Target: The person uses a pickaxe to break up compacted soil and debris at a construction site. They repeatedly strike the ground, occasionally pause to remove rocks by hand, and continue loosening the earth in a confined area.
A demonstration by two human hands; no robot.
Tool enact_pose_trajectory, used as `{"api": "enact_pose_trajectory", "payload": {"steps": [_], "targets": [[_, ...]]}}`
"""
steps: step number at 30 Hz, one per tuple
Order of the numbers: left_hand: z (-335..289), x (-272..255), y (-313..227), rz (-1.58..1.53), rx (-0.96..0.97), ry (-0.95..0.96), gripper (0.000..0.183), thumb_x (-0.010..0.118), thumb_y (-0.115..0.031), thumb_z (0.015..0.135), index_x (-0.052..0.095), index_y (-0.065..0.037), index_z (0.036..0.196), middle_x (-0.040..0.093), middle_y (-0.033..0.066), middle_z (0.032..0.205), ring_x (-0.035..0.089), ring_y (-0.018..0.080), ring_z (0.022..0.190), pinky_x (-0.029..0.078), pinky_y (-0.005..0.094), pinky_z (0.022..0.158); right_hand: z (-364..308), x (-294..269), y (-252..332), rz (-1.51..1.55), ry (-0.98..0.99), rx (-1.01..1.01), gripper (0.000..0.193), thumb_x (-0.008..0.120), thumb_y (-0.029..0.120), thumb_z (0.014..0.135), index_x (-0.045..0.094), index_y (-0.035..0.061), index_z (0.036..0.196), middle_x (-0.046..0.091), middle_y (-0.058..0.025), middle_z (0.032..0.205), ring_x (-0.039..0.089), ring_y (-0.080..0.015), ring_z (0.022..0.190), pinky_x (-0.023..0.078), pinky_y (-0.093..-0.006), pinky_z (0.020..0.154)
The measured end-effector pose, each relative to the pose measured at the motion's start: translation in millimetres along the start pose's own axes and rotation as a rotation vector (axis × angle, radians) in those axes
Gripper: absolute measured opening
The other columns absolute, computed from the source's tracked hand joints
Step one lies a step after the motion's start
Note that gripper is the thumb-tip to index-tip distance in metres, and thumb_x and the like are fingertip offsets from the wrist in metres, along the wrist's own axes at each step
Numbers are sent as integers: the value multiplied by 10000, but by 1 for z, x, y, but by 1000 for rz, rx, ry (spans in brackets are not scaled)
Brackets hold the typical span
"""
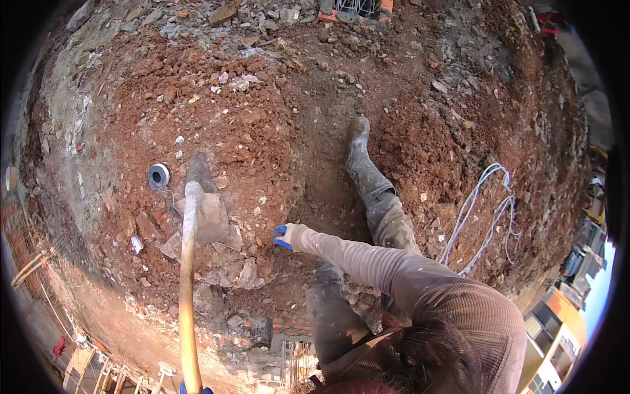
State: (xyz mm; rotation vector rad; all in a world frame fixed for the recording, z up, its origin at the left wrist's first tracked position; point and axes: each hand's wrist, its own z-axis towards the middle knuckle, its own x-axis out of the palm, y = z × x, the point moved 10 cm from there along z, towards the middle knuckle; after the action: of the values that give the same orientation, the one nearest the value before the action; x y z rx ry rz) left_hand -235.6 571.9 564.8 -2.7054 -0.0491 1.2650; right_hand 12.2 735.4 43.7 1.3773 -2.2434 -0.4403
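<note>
My right arm, in a dusty ribbed sleeve, reaches across to the left. At its end my right hand [284,236], in a blue and pale glove, hangs above the soil with loosely bent fingers apart and nothing visible in them. A shovel [188,276] with a long wooden handle stands on the left, its dark pointed blade on the reddish dirt. Only a bit of blue glove from my left hand [206,391] shows at the lower edge, around the handle; most of that hand is cut off. Beside the blade lies a flat tan stone [213,217].
A grey and white ring-shaped roll [158,176] lies left of the blade. Looped white cable [476,210] rests on the right-hand dirt. My muddy boot [363,157] stands in a shallow trench. Far off is a brick-edged opening with metal bars [356,8]; loose stones cover the ground.
</note>
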Motion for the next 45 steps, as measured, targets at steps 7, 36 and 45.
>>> {"api": "enact_pose_trajectory", "payload": {"steps": [7,36,45], "targets": [[-70,152,215,294,143,-20,500,777,-279,744,534,-27,1102,620,159,829,617,275,712,514,389,627,-108,280,128,1043,936,89,855,659,709,754,487,102,1330,564,-170,1261,529,-360,1179,468,-635,888],[-25,642,-523,-341,1097,728,494,794,-273,745,598,-22,1123,680,191,957,668,350,845,529,411,757,-310,-703,151,494,-1349,-762,225,644,194,911,575,48,1067,636,-87,767,613,-223,629,521,-365,543],[112,713,-296,-397,263,788,223,781,-64,745,596,-35,866,587,6,686,534,95,561,452,258,502,21,-559,-22,274,-997,335,695,717,425,782,458,53,1309,643,-224,1158,623,-362,1095,497,-438,933]]}}
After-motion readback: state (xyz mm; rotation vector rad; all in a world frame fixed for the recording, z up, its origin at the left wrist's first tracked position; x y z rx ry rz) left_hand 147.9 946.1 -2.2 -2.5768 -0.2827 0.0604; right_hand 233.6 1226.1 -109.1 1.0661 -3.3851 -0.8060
